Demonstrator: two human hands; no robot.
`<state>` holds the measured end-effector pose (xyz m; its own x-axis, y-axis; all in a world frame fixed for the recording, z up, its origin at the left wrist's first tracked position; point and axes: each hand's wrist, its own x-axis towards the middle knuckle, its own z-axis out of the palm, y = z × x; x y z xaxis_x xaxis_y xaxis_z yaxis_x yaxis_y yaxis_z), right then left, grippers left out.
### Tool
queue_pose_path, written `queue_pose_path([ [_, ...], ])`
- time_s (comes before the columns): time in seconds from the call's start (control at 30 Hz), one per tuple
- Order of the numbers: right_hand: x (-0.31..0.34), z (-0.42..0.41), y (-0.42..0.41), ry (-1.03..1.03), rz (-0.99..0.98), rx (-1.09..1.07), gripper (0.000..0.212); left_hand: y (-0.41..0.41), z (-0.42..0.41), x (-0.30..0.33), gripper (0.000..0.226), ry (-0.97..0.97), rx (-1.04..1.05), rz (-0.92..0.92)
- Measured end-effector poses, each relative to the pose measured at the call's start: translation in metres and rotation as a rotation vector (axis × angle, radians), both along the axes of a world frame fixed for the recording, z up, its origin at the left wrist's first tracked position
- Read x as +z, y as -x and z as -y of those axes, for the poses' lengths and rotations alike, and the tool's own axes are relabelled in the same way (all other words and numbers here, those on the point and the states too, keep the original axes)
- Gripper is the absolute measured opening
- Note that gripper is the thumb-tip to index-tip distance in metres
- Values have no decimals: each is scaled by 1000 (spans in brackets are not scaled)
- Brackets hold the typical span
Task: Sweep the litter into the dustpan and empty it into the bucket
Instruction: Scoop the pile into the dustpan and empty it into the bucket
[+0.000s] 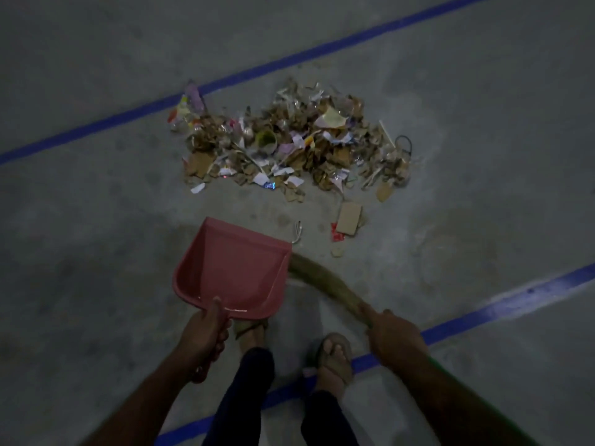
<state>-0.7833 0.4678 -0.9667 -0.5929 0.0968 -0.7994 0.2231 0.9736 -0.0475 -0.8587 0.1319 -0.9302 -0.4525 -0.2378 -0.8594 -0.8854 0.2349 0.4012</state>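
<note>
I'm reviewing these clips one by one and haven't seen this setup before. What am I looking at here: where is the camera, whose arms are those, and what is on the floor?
There is no machine here. The single picture comes from a wide-angle camera worn on a person's head, looking forward and down, so the two bare arms at the bottom are the wearer's own, and so are the sandalled feet between them.

The left hand grips the handle of a pink dustpan, which looks empty and opens toward the rubbish. The right hand holds a soft grass broom, whose bristles curve behind the pan's right side.

Farther ahead on the grey concrete floor lies a litter pile: torn cardboard, paper scraps, wrappers. A loose cardboard piece lies between pile and pan. Blue floor lines cross the scene. No bucket is in view, and the light is dim.
</note>
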Motion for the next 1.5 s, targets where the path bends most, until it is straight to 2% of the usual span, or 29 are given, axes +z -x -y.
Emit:
queue_pose_path([
  [0.07,-38,-26,16,-74,-57,-90,56,11,2,-33,59,-7,-23,16],
  [0.17,-74,-58,46,-76,-189,-211,56,31,0,-66,57,-45,-84,9],
  [0.27,-73,-86,64,25,-315,-271,54,47,-3,-79,57,-43,-118,-1],
  [0.37,-43,-115,41,88,-380,-217,56,55,-6,-74,60,-39,-125,18],
  [0.5,6,-165,-22,82,-196,-27,59,60,-11,-58,60,-57,-165,83],
  [0.63,17,-180,-28,-122,40,211,55,58,-20,-55,61,-85,-237,102],
  [0.7,3,-175,-3,-188,22,219,52,55,-21,-61,63,-101,-263,97],
  [0.93,-42,-135,83,-180,-223,-36,53,63,-8,-75,62,-96,-264,54],
  [1.13,-7,-93,73,24,-362,-221,55,89,28,-57,57,-88,-159,70],
  [1.33,49,-30,34,90,-375,-353,56,123,72,-30,54,-58,-46,72],
  [1.5,70,24,44,205,-396,-482,57,153,110,-6,53,-64,-13,79],
])
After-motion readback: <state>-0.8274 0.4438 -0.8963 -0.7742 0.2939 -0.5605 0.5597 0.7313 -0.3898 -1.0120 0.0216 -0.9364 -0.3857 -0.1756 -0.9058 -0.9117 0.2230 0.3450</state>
